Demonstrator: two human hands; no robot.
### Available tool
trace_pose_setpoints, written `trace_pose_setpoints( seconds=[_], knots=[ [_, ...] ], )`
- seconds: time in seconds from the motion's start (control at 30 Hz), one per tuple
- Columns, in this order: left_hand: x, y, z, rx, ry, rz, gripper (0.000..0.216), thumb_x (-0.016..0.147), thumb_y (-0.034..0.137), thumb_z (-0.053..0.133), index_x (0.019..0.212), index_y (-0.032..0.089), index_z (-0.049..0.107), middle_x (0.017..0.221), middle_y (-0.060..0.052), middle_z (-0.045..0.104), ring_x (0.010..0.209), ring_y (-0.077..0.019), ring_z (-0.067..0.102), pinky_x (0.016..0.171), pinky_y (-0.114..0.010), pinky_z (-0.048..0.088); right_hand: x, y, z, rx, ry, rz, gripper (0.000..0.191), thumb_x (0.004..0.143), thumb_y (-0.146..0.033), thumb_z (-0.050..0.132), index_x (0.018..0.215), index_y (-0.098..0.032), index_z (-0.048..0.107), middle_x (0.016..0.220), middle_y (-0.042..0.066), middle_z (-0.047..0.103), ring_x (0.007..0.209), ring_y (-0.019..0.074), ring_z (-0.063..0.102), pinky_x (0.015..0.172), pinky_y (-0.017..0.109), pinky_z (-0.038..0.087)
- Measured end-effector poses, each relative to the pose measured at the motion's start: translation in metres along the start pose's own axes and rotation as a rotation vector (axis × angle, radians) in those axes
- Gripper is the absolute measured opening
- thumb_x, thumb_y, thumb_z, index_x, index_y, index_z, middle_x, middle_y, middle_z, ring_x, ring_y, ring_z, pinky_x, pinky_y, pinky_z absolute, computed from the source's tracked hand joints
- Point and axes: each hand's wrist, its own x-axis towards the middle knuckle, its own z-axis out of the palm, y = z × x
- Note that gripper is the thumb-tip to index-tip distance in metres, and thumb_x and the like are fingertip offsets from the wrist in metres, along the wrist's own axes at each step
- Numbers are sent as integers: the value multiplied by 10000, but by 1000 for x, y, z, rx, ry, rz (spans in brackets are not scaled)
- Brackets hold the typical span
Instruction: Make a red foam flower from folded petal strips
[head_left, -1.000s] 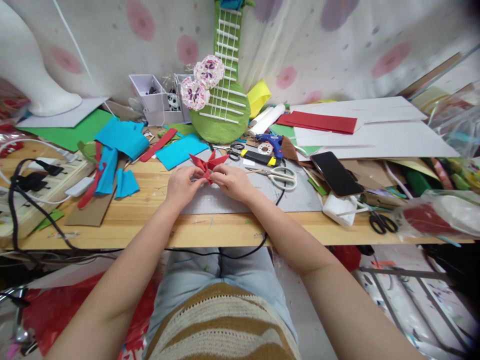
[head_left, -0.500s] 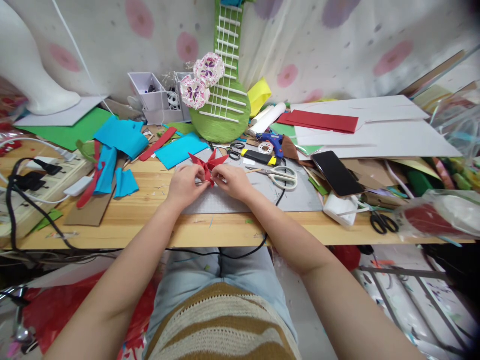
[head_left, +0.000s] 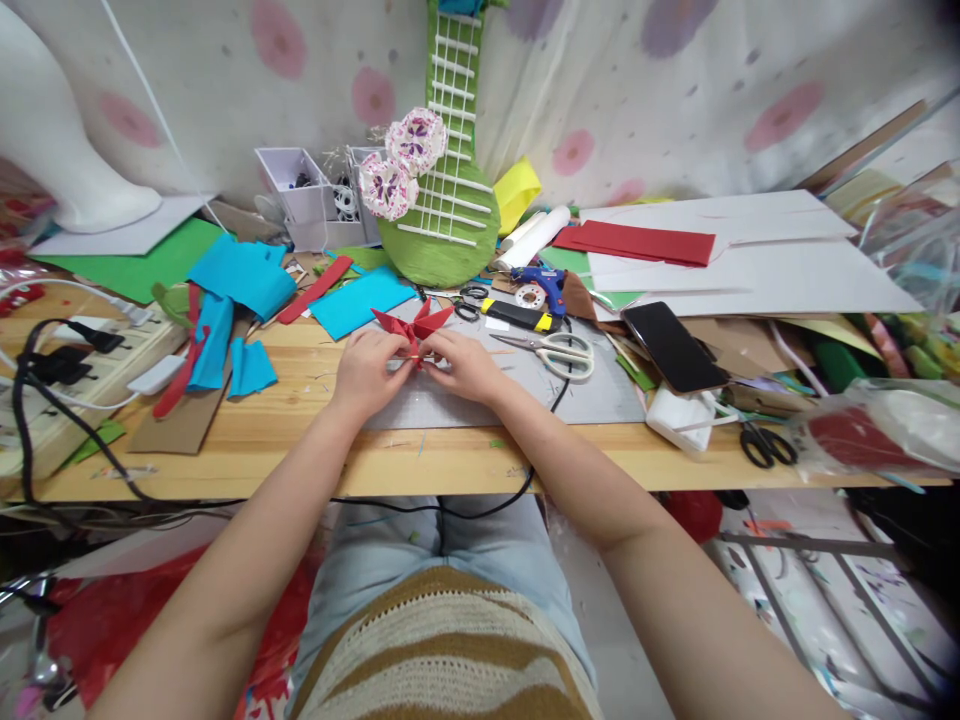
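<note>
Both my hands meet over the grey cutting mat (head_left: 480, 405), pinching a red paper flower (head_left: 421, 324) with pointed petals that spread away from me. My left hand (head_left: 372, 372) is closed on its near left side. From the right, my right hand (head_left: 465, 366) pinches the same base, fingertips almost touching the left ones. The flower's lower part is mostly hidden by my fingers. White-handled scissors (head_left: 566, 355) lie on the mat right of my right hand, with a yellow and black box cutter (head_left: 521, 315) just behind them.
A green guitar-shaped craft (head_left: 450, 240) with paper flowers stands at the back. A blue glue gun (head_left: 551, 285), phone (head_left: 673, 347) and black scissors (head_left: 766, 445) lie rightward. Blue paper pieces (head_left: 244, 278) and a power strip (head_left: 90, 395) are left. A black cable (head_left: 450, 513) hangs along the front edge.
The red flower has turned and tipped slightly leftward between my fingers. My fingertips have shifted a little at its base; both hands keep their pinch.
</note>
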Motion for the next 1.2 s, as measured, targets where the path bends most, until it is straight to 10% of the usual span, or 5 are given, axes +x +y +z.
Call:
trace_pose_setpoints(
  seconds=[0.33, 0.8, 1.2],
  knots=[
    [1, 2, -5, 90, -17, 77, 70, 796, 255, 536, 787, 223, 597, 817, -26, 677, 837, -206, 596, 873, -383, 398, 2, 3, 5, -42, 26, -45, 123, 846, -171, 471, 848, -180, 593, 873, 61, 616, 809, 148, 543, 712, 250, 406],
    [1, 0, 2, 108, -15, 199, 222, 890, 272, 448, 845, 249, 663, 854, -44, 677, 851, -185, 574, 797, -347, 424, 7, 4, 3, 381, -23, 343, 49, 747, -192, 576, 749, -161, 614, 681, -21, 623, 604, 89, 515, 604, 211, 391],
    [0, -7, 5, 132, 52, 162, 234, 882, 337, 483, 793, 213, 661, 789, -32, 699, 776, -178, 604, 774, -337, 417, 1, 1, 0, -11, 7, 70, 140, 845, -193, 489, 921, -190, 607, 951, 42, 630, 805, 130, 556, 682, 222, 380]
  ],
)
